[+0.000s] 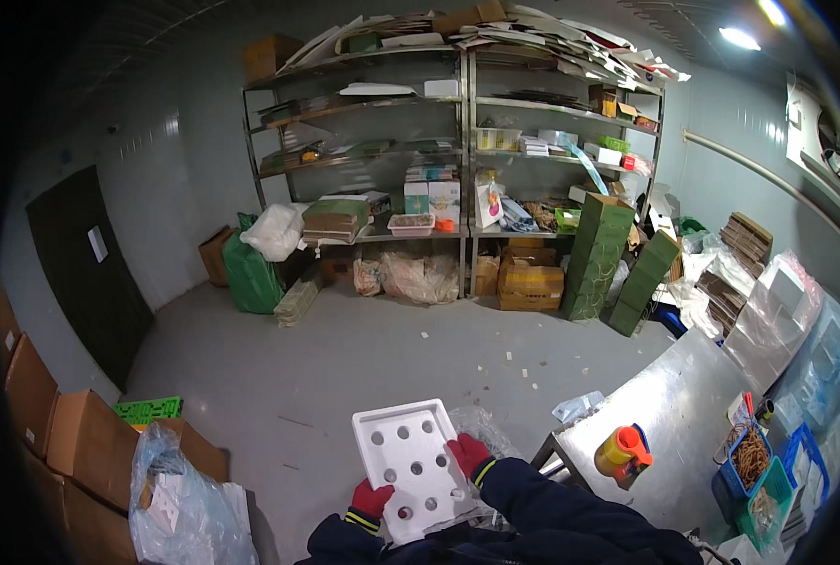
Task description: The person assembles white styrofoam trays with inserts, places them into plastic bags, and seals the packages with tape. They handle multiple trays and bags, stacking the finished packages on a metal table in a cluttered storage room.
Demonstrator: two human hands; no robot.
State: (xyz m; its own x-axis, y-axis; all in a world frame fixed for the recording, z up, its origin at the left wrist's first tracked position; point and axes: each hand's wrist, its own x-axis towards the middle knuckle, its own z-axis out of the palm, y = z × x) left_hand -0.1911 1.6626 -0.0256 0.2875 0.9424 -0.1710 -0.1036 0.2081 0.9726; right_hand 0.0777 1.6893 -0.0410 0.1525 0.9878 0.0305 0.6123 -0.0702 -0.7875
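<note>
A white foam tray (420, 452) with rows of round holes is held tilted in front of my body. My left hand (372, 498), in a red glove, grips its left edge near the bottom. On the opposite edge, higher up, my red-gloved right hand (469, 455) has hold of it. Clear plastic film (487, 427) shows behind my right hand and below the tray. Fingers of both hands are partly hidden by the tray.
To my right stands a metal table (663, 395) bearing a tape dispenser (624, 452) and a blue basket (748, 459) of brown ties. Brown cartons (95, 445) and a plastic bag of foam pieces (187, 494) stand left. Loaded metal shelving (469, 162) lines the far wall.
</note>
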